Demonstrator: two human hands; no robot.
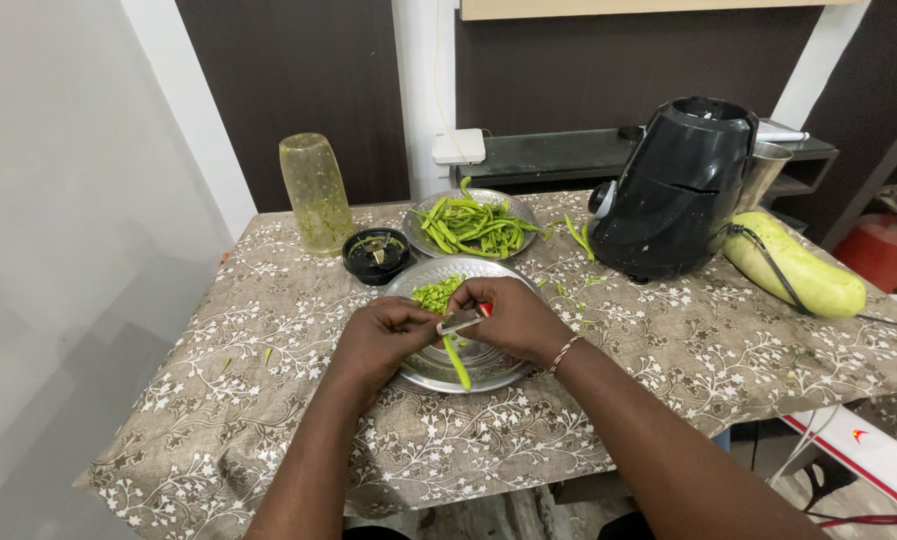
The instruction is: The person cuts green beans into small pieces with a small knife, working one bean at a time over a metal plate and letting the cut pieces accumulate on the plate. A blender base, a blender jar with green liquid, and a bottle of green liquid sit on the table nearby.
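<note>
Over a steel plate on the table, the left hand pinches 1 green bean, its long axis hanging down toward the camera, while the right hand grips a knife across its top.

We cannot see the knife handle inside our right hand; our left hand covers the bean's upper end.

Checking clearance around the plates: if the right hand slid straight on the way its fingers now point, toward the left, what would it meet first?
Almost at once the left hand, which faces the right hand over the steel plate; they share the green bean. Depth is unclear, but nothing else lies between.
</note>
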